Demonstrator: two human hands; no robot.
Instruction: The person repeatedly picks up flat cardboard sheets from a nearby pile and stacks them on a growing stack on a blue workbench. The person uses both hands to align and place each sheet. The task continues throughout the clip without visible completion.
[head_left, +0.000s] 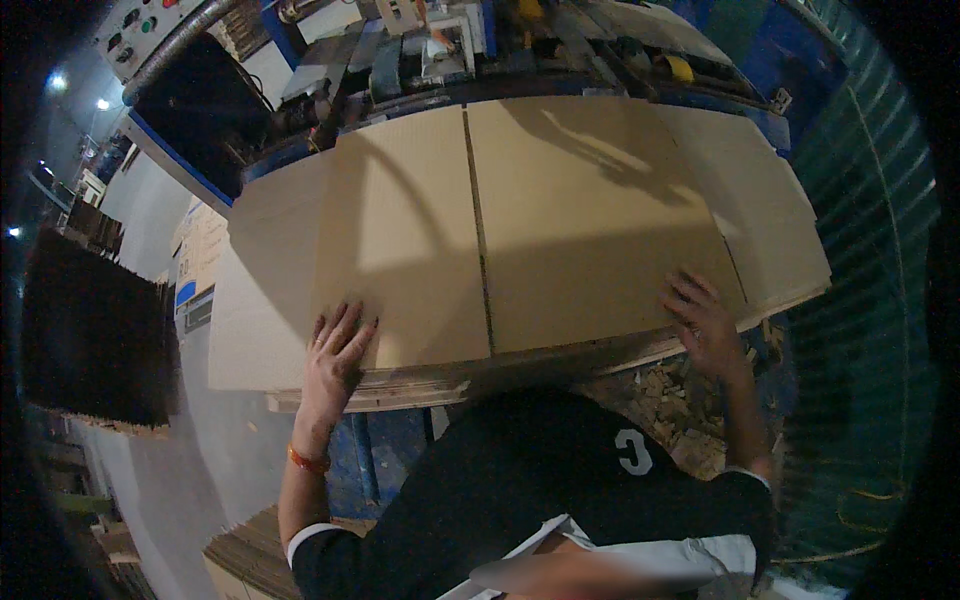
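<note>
In front of me lies a stack of flat cardboard sheets (560,230), its top sheet marked by a dark slot running down the middle. My left hand (341,345) rests with fingers spread on the near left part of the top sheet; an orange-red band circles that wrist. At the near right edge, my right hand (700,315) lies on the cardboard with its fingers apart. Neither hand grips anything. The far edge of the stack meets a blue machine (400,70) with belts and rollers.
Cardboard scraps (680,410) are heaped below the stack's right side. A control panel (140,35) with buttons is at the upper left. Dark stacked sheets (95,330) stand to the left, more cardboard (255,560) at lower left. A green corrugated wall (860,330) borders the right.
</note>
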